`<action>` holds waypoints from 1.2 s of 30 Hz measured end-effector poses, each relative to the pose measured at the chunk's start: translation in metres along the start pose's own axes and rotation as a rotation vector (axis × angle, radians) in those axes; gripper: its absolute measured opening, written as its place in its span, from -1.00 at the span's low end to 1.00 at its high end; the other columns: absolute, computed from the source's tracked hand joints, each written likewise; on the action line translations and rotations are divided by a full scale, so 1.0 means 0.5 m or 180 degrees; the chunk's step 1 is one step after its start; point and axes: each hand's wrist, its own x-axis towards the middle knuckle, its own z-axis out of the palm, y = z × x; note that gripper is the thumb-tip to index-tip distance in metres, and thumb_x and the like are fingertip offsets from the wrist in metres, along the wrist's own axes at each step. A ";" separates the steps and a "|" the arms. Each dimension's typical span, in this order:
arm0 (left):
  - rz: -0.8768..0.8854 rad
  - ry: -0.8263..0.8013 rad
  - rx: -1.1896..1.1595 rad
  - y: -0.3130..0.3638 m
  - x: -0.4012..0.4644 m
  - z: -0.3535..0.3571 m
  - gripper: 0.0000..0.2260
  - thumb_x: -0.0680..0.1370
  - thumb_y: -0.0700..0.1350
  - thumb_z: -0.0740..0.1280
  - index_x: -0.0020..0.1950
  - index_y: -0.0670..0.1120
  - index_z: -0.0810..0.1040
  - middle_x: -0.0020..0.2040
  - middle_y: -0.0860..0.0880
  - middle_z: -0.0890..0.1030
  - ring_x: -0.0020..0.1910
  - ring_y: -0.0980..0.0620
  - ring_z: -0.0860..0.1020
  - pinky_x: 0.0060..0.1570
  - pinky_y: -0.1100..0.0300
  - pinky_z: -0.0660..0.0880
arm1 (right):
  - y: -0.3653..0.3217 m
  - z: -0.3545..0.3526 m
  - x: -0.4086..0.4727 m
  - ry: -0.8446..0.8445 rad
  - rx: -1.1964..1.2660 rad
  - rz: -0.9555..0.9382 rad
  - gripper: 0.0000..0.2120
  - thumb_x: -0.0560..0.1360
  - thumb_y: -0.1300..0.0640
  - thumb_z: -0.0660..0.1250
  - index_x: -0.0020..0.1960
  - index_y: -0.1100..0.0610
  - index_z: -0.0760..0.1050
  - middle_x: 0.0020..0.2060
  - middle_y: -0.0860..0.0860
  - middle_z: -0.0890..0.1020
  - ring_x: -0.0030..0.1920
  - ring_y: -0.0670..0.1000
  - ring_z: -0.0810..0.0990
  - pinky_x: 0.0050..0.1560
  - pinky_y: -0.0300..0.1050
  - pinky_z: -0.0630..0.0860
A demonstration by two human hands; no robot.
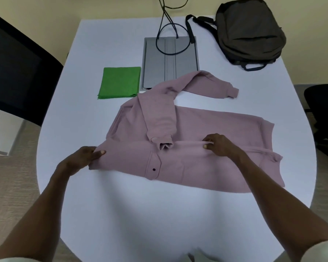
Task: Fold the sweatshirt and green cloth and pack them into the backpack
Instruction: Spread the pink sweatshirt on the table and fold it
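A pink sweatshirt [206,129] lies spread across the white table [140,214], its near part folded over. One sleeve is laid across the body, the other stretches toward the back right. My left hand [83,157] pinches the fold's left corner. My right hand [219,145] pinches the folded edge near the middle. A green cloth [119,82], folded into a square, lies flat behind the sweatshirt on the left. The dark backpack [250,31] sits at the table's back right corner, its straps trailing left.
A grey flat pad [170,59] with a looped black cable [170,36] on it lies at the back centre, partly under the sweatshirt. A dark chair back [17,63] stands to the left; a black office chair [324,114] stands right.
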 end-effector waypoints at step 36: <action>-0.0390 0.0563 0.1385 -0.106 -0.047 0.096 -0.32 0.16 0.53 0.14 -0.29 -0.08 0.54 -0.35 -0.03 0.60 -0.32 -0.02 0.56 -0.36 0.13 0.39 | -0.057 0.283 -0.228 0.0946 -0.1025 -0.2065 -0.77 0.41 0.15 0.45 0.06 0.06 0.55 -0.18 0.00 0.54 -0.17 0.06 0.53 -0.16 -0.07 0.46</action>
